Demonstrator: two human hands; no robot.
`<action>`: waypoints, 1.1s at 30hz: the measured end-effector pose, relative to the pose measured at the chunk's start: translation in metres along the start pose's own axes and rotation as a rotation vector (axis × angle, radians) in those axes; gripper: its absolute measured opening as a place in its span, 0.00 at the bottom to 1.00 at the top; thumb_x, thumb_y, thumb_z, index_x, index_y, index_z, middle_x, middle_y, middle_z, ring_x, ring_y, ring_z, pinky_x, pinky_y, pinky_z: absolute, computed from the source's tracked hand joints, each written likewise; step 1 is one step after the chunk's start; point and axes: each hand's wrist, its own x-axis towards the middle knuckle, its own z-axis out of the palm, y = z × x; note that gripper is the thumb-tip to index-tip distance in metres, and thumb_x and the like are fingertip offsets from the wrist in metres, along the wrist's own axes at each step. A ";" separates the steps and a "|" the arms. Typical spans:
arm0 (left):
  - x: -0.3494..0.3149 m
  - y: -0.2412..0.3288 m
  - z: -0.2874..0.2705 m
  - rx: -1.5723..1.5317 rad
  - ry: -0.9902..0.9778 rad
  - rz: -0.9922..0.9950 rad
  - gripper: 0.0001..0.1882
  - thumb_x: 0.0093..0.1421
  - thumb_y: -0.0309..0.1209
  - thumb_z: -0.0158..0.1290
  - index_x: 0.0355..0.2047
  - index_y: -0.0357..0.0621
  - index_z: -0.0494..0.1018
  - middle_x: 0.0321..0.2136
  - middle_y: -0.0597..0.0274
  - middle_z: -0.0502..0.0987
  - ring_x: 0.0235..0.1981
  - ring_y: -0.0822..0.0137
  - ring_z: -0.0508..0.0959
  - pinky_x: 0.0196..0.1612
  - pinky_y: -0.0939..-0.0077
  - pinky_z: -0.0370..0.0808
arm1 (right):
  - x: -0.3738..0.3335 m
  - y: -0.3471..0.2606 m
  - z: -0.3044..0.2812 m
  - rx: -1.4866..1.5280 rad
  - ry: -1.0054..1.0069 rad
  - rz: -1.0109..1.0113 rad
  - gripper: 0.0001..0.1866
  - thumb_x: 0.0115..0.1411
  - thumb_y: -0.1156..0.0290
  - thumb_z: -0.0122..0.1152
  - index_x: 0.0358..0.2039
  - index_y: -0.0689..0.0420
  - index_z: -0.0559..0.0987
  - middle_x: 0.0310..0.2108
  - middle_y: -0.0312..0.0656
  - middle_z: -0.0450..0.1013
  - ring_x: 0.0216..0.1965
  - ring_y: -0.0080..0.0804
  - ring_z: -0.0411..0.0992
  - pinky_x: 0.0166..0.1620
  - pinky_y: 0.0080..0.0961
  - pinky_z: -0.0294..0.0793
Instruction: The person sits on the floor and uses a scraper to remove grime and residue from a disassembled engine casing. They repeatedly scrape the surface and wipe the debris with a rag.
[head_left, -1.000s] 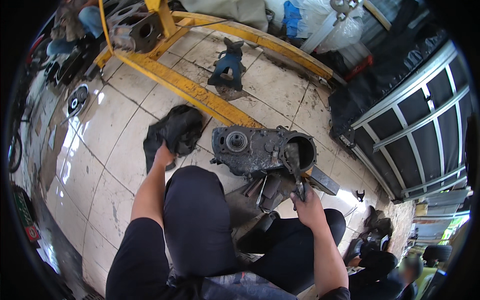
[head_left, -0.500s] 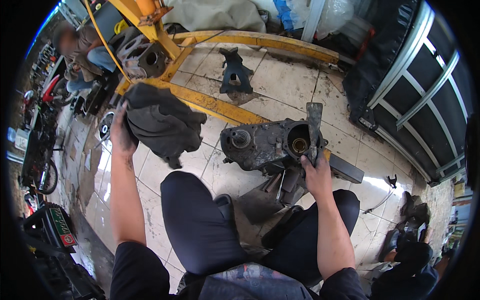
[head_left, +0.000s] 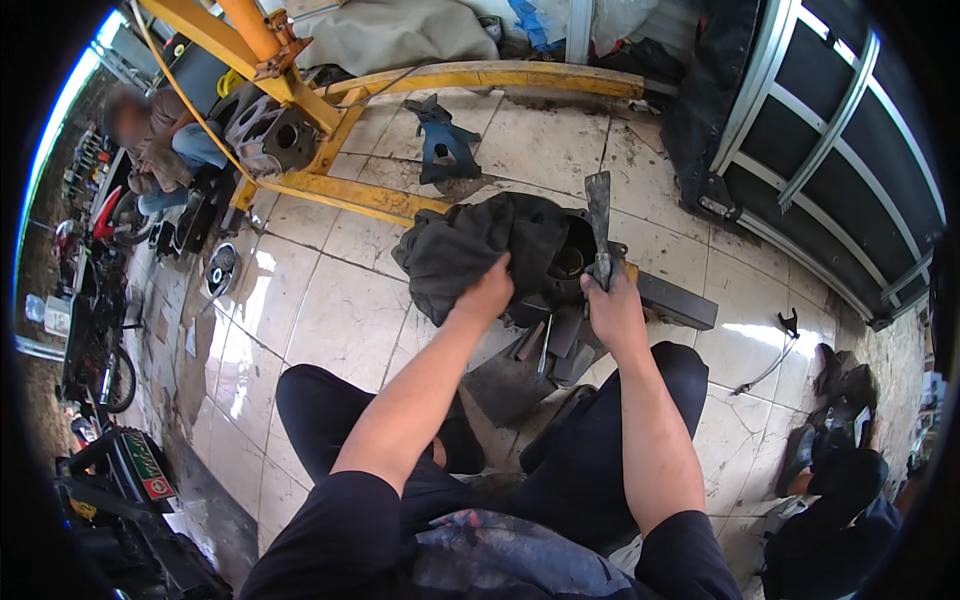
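Note:
A dark grey cloth (head_left: 470, 240) lies bunched over the left and middle of a greasy metal gear housing (head_left: 583, 246), whose round bore shows at its right end. My left hand (head_left: 487, 290) is closed on the cloth's near side, pressing it against the housing; its fingertips are partly hidden in the folds. In my right hand (head_left: 612, 305) is a scraper (head_left: 599, 215), gripped by its handle with the broad blade pointing up and away, just beside the bore.
Under the housing runs a grey metal beam (head_left: 675, 300). A yellow hoist frame (head_left: 350, 195) and a blue-black stand (head_left: 442, 145) are beyond. A fork-shaped part (head_left: 788, 323) lies right on the tiles. One person sits far left (head_left: 165, 150); another's leg shows lower right (head_left: 835, 500).
My left hand has swung right with the cloth, from above the floor at left onto the housing. My right hand still grips the scraper near the bore. The view has shifted slightly.

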 end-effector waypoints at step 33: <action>0.015 0.064 -0.257 -0.735 1.023 0.001 0.28 0.72 0.44 0.52 0.56 0.26 0.69 0.47 0.44 0.78 0.49 0.58 0.77 0.57 0.67 0.70 | 0.014 0.036 -0.036 0.229 0.133 0.033 0.16 0.63 0.66 0.61 0.42 0.69 0.76 0.34 0.59 0.78 0.39 0.58 0.76 0.46 0.42 0.73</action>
